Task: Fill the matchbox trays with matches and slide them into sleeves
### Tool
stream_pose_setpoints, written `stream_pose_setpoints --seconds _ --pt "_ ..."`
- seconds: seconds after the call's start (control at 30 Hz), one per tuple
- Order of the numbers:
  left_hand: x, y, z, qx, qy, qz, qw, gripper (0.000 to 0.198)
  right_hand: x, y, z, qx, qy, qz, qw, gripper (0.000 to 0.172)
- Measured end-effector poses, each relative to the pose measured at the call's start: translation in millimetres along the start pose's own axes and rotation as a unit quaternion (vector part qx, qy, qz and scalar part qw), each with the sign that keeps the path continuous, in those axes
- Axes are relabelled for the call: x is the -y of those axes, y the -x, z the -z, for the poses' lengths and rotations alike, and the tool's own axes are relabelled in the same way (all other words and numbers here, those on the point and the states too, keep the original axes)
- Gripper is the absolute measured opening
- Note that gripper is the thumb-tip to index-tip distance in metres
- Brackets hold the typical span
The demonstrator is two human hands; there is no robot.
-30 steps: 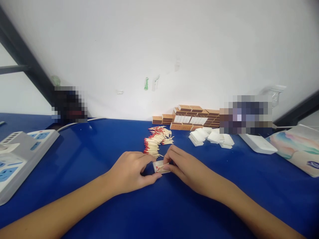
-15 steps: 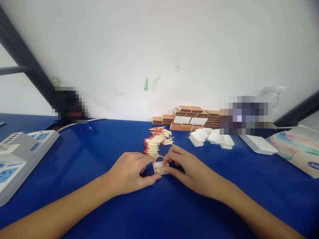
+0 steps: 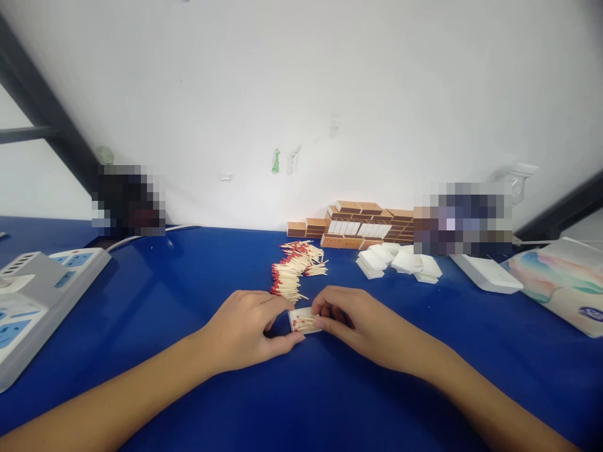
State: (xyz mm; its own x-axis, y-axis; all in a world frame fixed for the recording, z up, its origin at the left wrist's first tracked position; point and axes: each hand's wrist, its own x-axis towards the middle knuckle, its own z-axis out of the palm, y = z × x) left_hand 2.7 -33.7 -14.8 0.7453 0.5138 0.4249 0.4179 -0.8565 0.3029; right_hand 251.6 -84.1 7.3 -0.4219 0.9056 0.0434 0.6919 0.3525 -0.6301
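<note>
A small white matchbox tray lies on the blue table with several red-tipped matches inside it. My left hand grips the tray's left end between thumb and fingertips. Over the tray's right end, my right hand has thumb and fingers pinched on the tail ends of matches; its fingertips cover that end of the tray. Just beyond both hands, a long curved pile of loose matches lies with most red heads pointing left.
Brown matchboxes are stacked against the white wall. White empty trays are heaped in front of them. A white box and a colourful tissue pack lie at right, a power strip at left.
My right fingers have drawn together and shifted slightly right, toward the tray's end. More match heads now show in the tray. My left hand stays at the tray's left end.
</note>
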Motion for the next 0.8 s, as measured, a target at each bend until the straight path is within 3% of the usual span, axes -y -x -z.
stream_pose_setpoints --seconds 0.4,0.67,0.8 --pt "-0.5 0.4 -0.4 -0.001 0.006 -0.012 1.0 0.029 2.3 3.2 5.4 0.009 -0.043 0.013 0.999 0.012" --pt "-0.3 -0.1 -0.1 0.002 0.008 -0.015 1.0 0.025 2.4 -0.2 -7.5 -0.012 0.051 0.098 0.994 0.013" --pt "0.5 0.8 -0.4 -0.006 0.017 -0.025 1.0 0.025 1.8 -0.3 -9.2 -0.025 0.086 0.102 0.991 0.01"
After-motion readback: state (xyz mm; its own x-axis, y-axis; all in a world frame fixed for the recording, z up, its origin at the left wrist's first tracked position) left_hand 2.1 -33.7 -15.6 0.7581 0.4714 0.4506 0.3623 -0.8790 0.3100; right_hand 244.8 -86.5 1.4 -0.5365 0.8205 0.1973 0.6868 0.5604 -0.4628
